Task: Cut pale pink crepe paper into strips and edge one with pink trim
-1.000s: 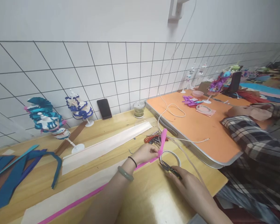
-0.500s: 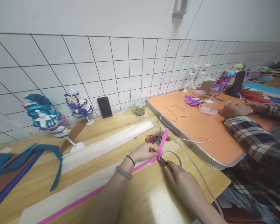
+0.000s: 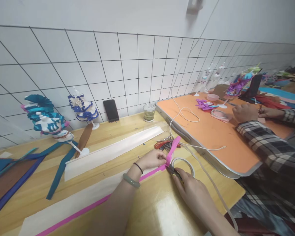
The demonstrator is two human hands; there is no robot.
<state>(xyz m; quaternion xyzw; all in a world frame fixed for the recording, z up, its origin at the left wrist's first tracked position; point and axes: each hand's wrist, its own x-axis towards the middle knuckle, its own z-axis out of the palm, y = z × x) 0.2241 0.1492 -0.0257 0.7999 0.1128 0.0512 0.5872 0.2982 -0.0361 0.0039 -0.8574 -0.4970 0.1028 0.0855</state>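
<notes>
My left hand (image 3: 153, 159) pinches the end of a long pink strip (image 3: 88, 207) that runs along a white paper band (image 3: 71, 203) on the wooden table (image 3: 147, 216). The strip's free end (image 3: 174, 147) bends upward past my fingers. My right hand (image 3: 191, 191) grips small dark scissors (image 3: 173, 170), their tip right at the pink strip beside my left fingers. A roll of white tape (image 3: 185, 163) lies just behind the scissors.
A second white band (image 3: 113, 151), red-handled tools (image 3: 162, 144), a glass jar (image 3: 148, 112), a phone (image 3: 111, 110) and paper-dressed dolls (image 3: 48, 121) sit toward the wall. Blue strips (image 3: 17, 177) lie at left. On the right, an orange table (image 3: 211, 134) holds a cable; another person's plaid sleeve (image 3: 265, 147) rests there.
My right hand brought the scissors from beside the tape roll up to the pink strip. The view shifted slightly; the other person's hands moved farther back on the orange table.
</notes>
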